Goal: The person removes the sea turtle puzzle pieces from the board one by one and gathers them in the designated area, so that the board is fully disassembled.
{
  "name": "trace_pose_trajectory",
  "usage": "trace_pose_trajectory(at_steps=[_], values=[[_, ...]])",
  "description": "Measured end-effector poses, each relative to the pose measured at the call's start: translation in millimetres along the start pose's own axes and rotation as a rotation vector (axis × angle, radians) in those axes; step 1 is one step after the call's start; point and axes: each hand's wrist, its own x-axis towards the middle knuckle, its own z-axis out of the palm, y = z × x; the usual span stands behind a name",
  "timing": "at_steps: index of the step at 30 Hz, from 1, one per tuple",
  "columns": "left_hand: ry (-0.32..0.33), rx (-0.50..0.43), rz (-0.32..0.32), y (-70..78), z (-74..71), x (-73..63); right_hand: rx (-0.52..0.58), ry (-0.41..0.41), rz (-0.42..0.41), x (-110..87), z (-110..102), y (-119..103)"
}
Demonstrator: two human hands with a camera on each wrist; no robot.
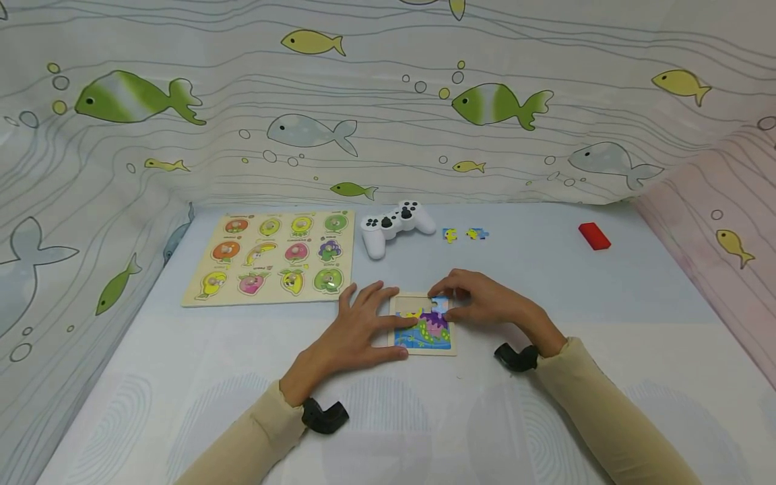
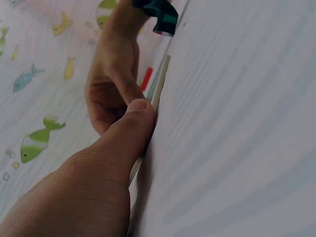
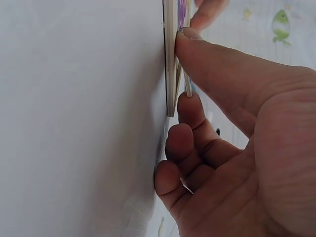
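A small wooden jigsaw board lies on the table with its colourful picture partly filled. My left hand rests at its left side with fingers spread, the index finger reaching over the picture and the thumb by the lower edge. My right hand pinches a light blue jigsaw piece between thumb and index finger at the board's upper right corner. In the right wrist view that piece stands tilted, its end a little off the board. The fingers partly cover the piece.
Two loose jigsaw pieces lie farther back. Beside them is a white game controller. A wooden fruit peg puzzle sits at the back left, near my left fingertips. A red block lies at the back right.
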Motion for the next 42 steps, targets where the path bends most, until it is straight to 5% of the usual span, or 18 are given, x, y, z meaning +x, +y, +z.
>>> trace_pose_trajectory(at_steps=[28,42], values=[[-0.004,-0.023,-0.006,3.0,-2.5,-0.6,0.082,0.063,-0.051,-0.6,-2.3,10.8],[0.017,-0.013,0.005,2.4,1.9,-1.9,0.054,0.159,0.000,-6.6,-13.1,26.2]])
